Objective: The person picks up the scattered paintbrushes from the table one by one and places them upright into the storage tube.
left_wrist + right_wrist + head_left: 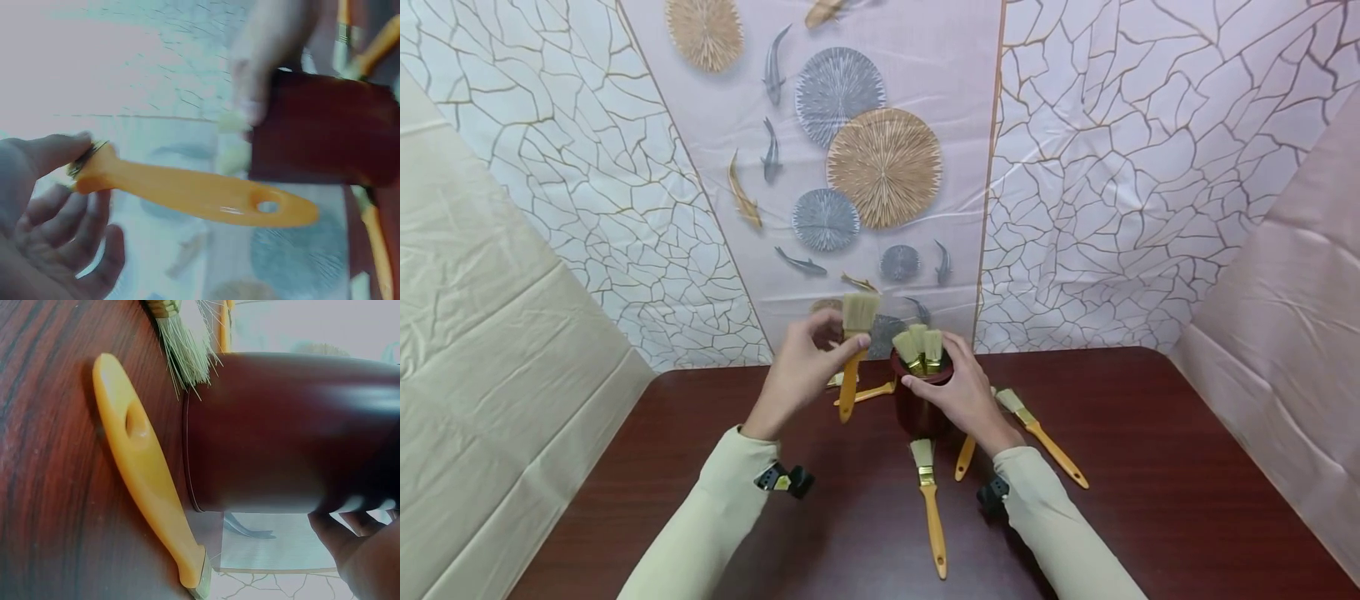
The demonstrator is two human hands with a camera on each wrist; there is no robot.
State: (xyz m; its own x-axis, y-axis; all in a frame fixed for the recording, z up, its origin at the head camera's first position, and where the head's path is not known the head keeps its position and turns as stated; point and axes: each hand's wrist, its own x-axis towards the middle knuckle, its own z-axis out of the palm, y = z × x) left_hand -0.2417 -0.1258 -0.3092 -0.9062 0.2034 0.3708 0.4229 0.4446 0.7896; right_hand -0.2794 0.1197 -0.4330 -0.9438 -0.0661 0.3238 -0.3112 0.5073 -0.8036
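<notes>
My left hand [793,371] pinches a paintbrush [848,392] near its ferrule, with the pale bristles up and the yellow handle hanging down. In the left wrist view that brush's handle [187,190] has a hole near its end. To the right stands a dark red pot [916,410] on the table. Pale-bristled brushes [910,348] poke out of its mouth, handles hidden inside. My right hand [966,396] grips the pot around its upper part, thumb in front, fingers on the far side. The held brush is apart from the pot, left of its rim.
Loose paintbrushes lie around the pot: one in front [933,525], one at right [1052,450], one partly under the right forearm [966,457], and one behind at left [868,392]. The dark wooden table [1165,467] meets patterned cloth walls [1075,208].
</notes>
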